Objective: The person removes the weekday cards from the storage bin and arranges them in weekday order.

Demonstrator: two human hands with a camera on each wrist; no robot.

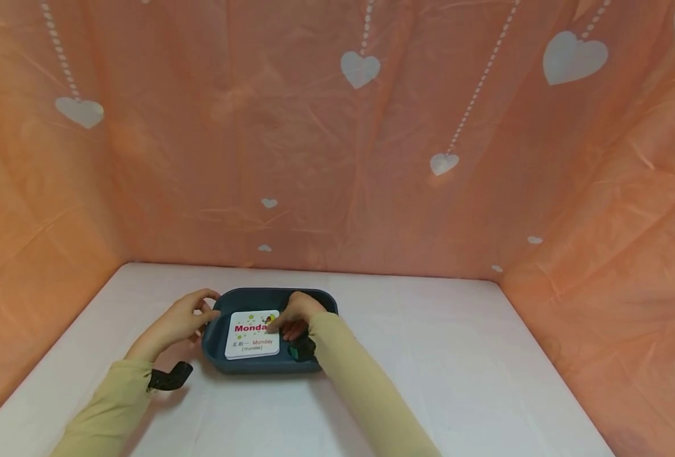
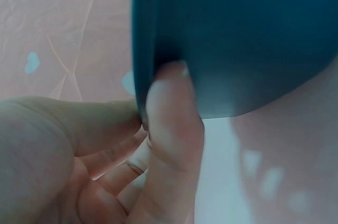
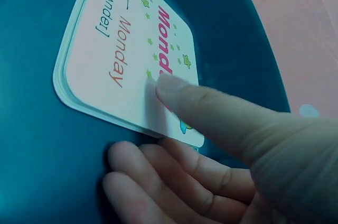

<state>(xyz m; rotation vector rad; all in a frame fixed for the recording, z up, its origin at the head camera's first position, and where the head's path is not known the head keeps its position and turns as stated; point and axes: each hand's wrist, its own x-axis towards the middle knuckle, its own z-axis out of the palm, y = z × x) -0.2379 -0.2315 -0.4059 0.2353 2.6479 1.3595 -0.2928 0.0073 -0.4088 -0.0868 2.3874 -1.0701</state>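
A dark blue-green tray point(image 1: 214, 346) with rounded corners stands on the white table. Inside it lies a stack of white flash cards point(image 1: 251, 351); the top one reads "Monday" in pink, with small stars and a picture at one corner. My left hand point(image 1: 177, 322) pinches the tray's left rim, thumb and finger on either side of the wall point(image 2: 145, 34). Over the tray's right part, my right hand point(image 1: 301, 310) pinches the stack's right side. Its thumb point(image 3: 206, 102) presses the top card, covering the end of the word, while the curled fingers point(image 3: 174, 176) meet the stack's edge.
Around the tray spreads the white tabletop point(image 1: 428, 355). An orange cloth point(image 1: 314, 139) with pale hearts hangs behind it and along both sides. A black wrist device point(image 1: 169, 376) sticks out from the left sleeve, above the table in front of the tray.
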